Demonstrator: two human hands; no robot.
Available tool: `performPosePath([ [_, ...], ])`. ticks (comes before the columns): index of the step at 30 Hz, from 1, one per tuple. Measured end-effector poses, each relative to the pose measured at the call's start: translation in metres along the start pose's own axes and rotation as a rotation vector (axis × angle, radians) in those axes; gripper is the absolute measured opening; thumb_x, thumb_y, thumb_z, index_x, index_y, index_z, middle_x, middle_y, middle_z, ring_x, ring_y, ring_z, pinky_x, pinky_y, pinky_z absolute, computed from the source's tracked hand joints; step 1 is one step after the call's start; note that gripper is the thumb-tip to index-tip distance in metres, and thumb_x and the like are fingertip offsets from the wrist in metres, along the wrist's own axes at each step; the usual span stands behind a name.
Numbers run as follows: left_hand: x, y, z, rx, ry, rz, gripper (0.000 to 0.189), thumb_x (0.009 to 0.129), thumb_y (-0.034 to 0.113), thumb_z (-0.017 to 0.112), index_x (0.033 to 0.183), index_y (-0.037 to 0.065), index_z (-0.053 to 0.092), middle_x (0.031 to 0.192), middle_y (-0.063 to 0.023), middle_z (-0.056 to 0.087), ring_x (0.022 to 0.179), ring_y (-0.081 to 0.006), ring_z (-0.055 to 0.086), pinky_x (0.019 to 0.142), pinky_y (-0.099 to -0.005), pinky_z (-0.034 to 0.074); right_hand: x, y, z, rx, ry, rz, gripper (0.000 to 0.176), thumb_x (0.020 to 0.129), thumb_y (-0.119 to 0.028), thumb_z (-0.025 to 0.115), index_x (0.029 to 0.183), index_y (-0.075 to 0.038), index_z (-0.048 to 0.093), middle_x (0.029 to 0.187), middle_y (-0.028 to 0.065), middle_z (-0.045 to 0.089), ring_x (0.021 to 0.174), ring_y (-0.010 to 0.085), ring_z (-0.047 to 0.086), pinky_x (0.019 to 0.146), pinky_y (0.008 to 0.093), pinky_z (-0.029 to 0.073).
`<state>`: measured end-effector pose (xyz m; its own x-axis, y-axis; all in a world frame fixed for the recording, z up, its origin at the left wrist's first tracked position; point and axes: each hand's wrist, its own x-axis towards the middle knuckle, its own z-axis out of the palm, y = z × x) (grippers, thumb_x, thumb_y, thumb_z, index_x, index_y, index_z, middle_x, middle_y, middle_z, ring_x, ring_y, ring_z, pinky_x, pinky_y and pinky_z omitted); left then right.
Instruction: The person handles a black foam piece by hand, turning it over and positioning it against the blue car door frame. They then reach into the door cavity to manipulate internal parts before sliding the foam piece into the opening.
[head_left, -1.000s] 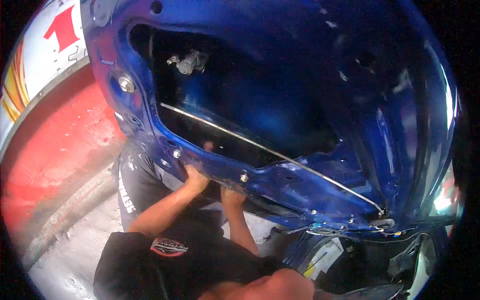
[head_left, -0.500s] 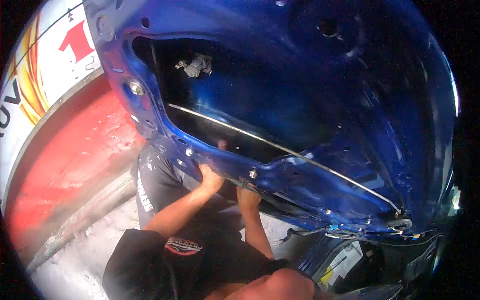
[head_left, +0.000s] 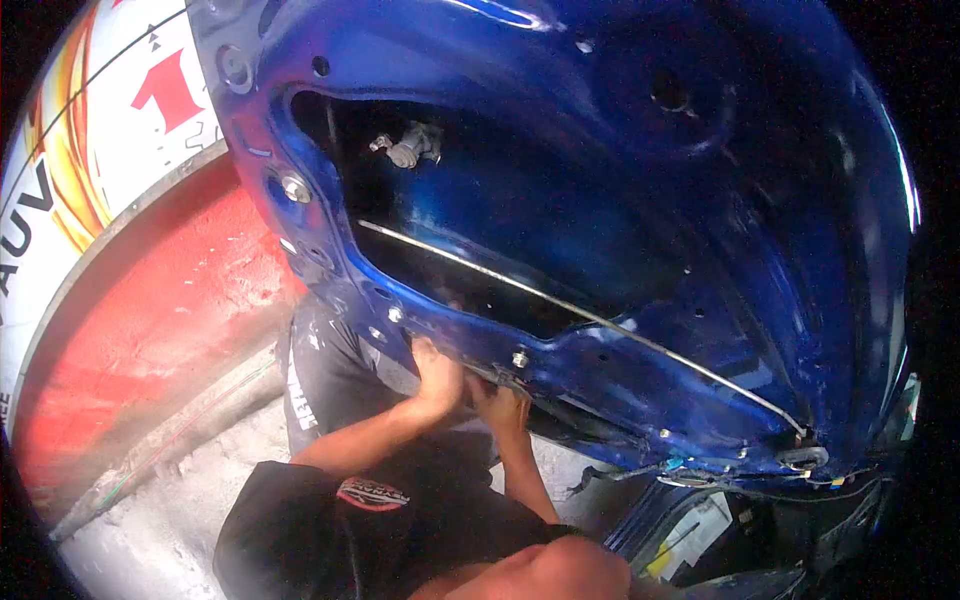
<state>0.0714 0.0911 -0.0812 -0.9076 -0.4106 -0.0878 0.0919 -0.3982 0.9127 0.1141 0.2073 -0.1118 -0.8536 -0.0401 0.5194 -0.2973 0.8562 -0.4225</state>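
A glossy blue car body panel (head_left: 620, 390) with a large cut-out fills the middle and right of the head view. My left hand (head_left: 438, 372) is at its lower edge, thumb side uppermost, fingers partly hidden by the edge. Close beside it, my right hand (head_left: 500, 403) has bent fingers pressed together under the same edge. Whatever the fingers hold there is too hidden to name. A bolt (head_left: 520, 359) sits in the panel just above my right hand. A thin metal rod (head_left: 500, 277) crosses the cut-out on a slant.
A grey metal fitting (head_left: 410, 148) shows inside the cut-out. Wires and connectors (head_left: 700, 470) run along the panel's lower right. At left are a red wall (head_left: 150, 320) and a white printed banner (head_left: 115, 130). My dark trouser leg (head_left: 325, 365) reaches under the panel.
My two hands have come closer together below the panel edge, the left moving right and turning. The whole view has shifted slightly, with the panel lower and further right.
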Motion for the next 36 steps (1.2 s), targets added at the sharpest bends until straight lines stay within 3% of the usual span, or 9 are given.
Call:
performPosePath([
  [5, 0.003, -0.014, -0.026, 0.599, -0.299, 0.326, 0.04, 0.104, 0.02, 0.043, 0.139, 0.001, 0.043, 0.099, -0.0144, 0.057, 0.091, -0.0299, 0.054, 0.085, -0.046, 0.045, -0.019, 0.009, 0.009, 0.227, 0.106, 0.073, 0.026, 0.082, -0.019, 0.075, 0.1, 0.0, 0.07, 0.096, 0.017, 0.072, 0.089, 0.0329, 0.07, 0.081, 0.0417, 0.054],
  [8, -0.002, -0.013, -0.019, 0.677, -0.206, 0.478, 0.036, 0.105, 0.02, 0.041, 0.134, 0.0, 0.044, 0.098, -0.0148, 0.057, 0.089, -0.0284, 0.055, 0.083, -0.0452, 0.046, -0.017, 0.023, 0.002, 0.055, 0.138, 0.022, 0.027, 0.083, -0.019, 0.074, 0.1, 0.001, 0.069, 0.096, 0.0169, 0.071, 0.089, 0.0312, 0.069, 0.081, 0.0417, 0.054],
  [11, -0.011, 0.0, -0.008, 0.478, -0.075, 0.43, 0.024, 0.104, 0.018, 0.044, 0.12, 0.001, 0.049, 0.094, -0.011, 0.055, 0.086, -0.0223, 0.054, 0.078, -0.0399, 0.048, -0.009, 0.032, 0.002, -0.014, 0.174, -0.002, 0.029, 0.083, -0.02, 0.074, 0.101, 0.001, 0.069, 0.097, 0.0176, 0.07, 0.09, 0.0314, 0.069, 0.081, 0.0414, 0.054],
  [15, -0.005, -0.011, -0.018, 0.319, -0.114, 0.279, 0.01, 0.098, 0.013, 0.055, 0.102, 0.005, 0.049, 0.092, -0.006, 0.052, 0.087, -0.0151, 0.051, 0.074, -0.0318, 0.047, 0.01, 0.038, 0.009, -0.018, 0.229, -0.043, 0.031, 0.083, -0.021, 0.074, 0.103, 0.002, 0.068, 0.099, 0.0184, 0.069, 0.09, 0.0316, 0.068, 0.081, 0.0411, 0.054],
  [17, 0.001, -0.013, -0.024, 0.348, -0.193, 0.223, 0.014, 0.095, 0.011, 0.059, 0.1, 0.006, 0.048, 0.094, -0.0058, 0.051, 0.09, -0.0149, 0.05, 0.075, -0.031, 0.047, 0.024, 0.038, 0.012, -0.001, 0.263, -0.073, 0.032, 0.083, -0.022, 0.074, 0.104, 0.002, 0.068, 0.1, 0.0189, 0.069, 0.09, 0.0318, 0.068, 0.081, 0.0409, 0.054],
  [22, 0.014, -0.041, -0.029, 0.263, -0.177, 0.413, 0.016, 0.093, 0.014, 0.06, 0.1, 0.005, 0.049, 0.097, -0.0053, 0.05, 0.09, -0.0168, 0.05, 0.078, -0.0328, 0.046, 0.065, 0.025, 0.0, 0.075, 0.36, -0.207, 0.035, 0.083, -0.023, 0.074, 0.105, 0.003, 0.067, 0.101, 0.0199, 0.068, 0.09, 0.0321, 0.067, 0.08, 0.0405, 0.054],
  [28, 0.005, -0.018, -0.021, 0.2, -0.152, 0.273, 0.024, 0.093, 0.02, 0.056, 0.108, 0.002, 0.051, 0.104, -0.0089, 0.05, 0.097, -0.0233, 0.049, 0.088, -0.0389, 0.042, 0.129, -0.008, -0.037, 0.154, 0.487, -0.48, 0.038, 0.083, -0.025, 0.074, 0.107, 0.003, 0.066, 0.104, 0.0212, 0.067, 0.09, 0.0325, 0.067, 0.08, 0.04, 0.054],
  [31, 0.008, -0.025, -0.019, 0.425, -0.08, 0.374, 0.029, 0.094, 0.022, 0.055, 0.114, 0.0, 0.052, 0.107, -0.012, 0.052, 0.1, -0.0268, 0.05, 0.093, -0.0425, 0.04, 0.164, -0.038, -0.052, 0.164, 0.557, -0.583, 0.04, 0.083, -0.026, 0.075, 0.109, 0.004, 0.065, 0.105, 0.0219, 0.066, 0.091, 0.0328, 0.066, 0.08, 0.0397, 0.054],
  [36, 0.031, -0.066, -0.034, 1.095, -0.071, 0.812, 0.031, 0.095, 0.02, 0.051, 0.117, -0.002, 0.056, 0.111, -0.0152, 0.059, 0.103, -0.0298, 0.054, 0.093, -0.0437, 0.041, 0.192, -0.097, -0.062, 0.102, 0.596, -0.536, 0.049, 0.079, -0.032, 0.078, 0.111, 0.003, 0.065, 0.109, 0.0198, 0.061, 0.095, 0.0331, 0.063, 0.082, 0.0393, 0.053],
])
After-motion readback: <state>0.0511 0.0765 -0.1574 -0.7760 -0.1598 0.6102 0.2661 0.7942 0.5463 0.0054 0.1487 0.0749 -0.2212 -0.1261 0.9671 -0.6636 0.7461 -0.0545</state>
